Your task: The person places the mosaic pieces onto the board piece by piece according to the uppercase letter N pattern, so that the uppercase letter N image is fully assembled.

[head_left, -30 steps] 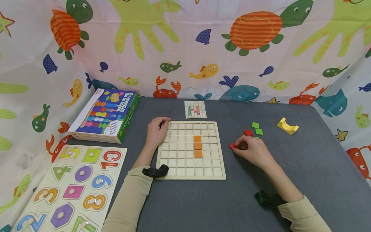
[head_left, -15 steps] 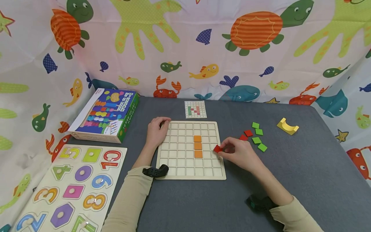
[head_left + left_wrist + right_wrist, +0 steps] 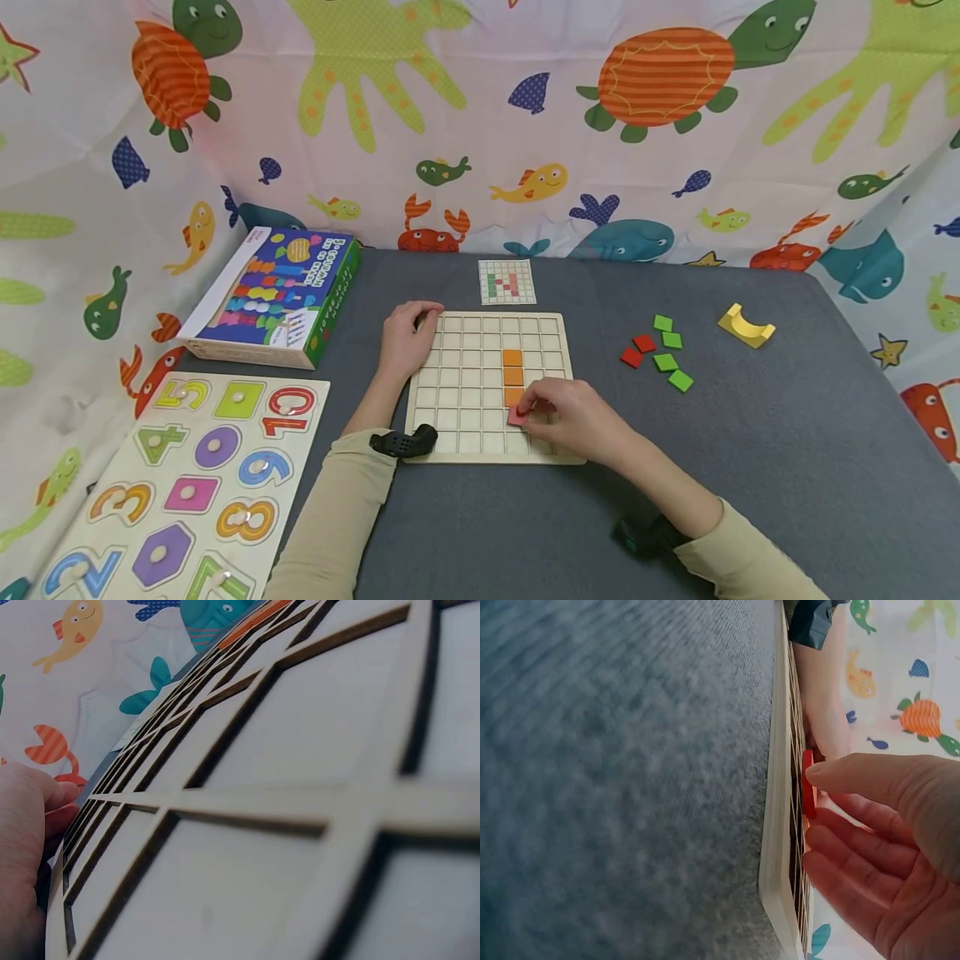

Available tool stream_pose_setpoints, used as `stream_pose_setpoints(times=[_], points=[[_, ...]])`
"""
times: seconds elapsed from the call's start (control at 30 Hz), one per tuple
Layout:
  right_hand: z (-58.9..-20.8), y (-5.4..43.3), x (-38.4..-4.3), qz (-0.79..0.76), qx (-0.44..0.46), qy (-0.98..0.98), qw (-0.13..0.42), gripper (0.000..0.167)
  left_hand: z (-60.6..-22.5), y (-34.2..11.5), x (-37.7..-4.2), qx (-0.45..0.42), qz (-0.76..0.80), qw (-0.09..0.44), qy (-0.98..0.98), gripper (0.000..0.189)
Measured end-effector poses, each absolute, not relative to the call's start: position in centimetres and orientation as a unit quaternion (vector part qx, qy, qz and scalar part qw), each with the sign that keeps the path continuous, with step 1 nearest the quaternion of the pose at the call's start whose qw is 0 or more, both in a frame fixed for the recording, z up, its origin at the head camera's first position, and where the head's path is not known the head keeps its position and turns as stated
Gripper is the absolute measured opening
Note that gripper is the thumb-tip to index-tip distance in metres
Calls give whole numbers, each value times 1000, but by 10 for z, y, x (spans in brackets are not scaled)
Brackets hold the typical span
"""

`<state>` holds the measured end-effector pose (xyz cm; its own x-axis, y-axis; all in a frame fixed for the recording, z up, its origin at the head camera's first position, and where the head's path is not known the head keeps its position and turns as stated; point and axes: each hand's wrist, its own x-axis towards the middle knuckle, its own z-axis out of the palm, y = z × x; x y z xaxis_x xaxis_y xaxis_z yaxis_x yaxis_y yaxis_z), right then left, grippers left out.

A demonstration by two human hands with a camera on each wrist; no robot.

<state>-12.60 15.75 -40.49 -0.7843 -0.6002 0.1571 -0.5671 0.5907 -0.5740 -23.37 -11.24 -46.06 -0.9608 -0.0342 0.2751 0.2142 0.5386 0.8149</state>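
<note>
Over the gridded board [image 3: 468, 400], pinching a red tile [image 3: 516, 417] with thumb and fingertips of the right hand [image 3: 581, 412], just short of the orange tiles [image 3: 513, 377]; farther, resting the left hand [image 3: 407, 342], loosely bent, by the board's left edge.

A dark grey table [image 3: 757, 450] carries a pale wooden board [image 3: 459, 398]. Directly on the table behind this board lies a small patterned card [image 3: 507, 282]. To the board's left sits a toy box [image 3: 270, 292], with a number puzzle [image 3: 318, 398] nearer the front. Right of the board lie two red tiles [image 3: 631, 357], four green tiles [image 3: 665, 362] and, farther out, a curved yellow block [image 3: 746, 327].
</note>
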Motion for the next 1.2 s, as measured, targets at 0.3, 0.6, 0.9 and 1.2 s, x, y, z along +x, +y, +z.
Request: stream_pose_setpoints(times=[0.3, 0.6, 0.9, 1.2], points=[[-407, 160, -127, -313, -362, 878, 23, 13, -460, -112, -234, -55, -479, 128, -867, 22], [-403, 201, -144, -309, -247, 918, -35, 11, -458, -114, -233, -52, -483, 127, -865, 21], [-399, 263, -167, -231, -106, 967, -18, 15, -459, -115, -232, -50, -477, 134, -867, 21], [-402, 275, -172, -231, -112, 966, 8, 21, -459, -113, -232, -53, -480, 129, -866, 21]])
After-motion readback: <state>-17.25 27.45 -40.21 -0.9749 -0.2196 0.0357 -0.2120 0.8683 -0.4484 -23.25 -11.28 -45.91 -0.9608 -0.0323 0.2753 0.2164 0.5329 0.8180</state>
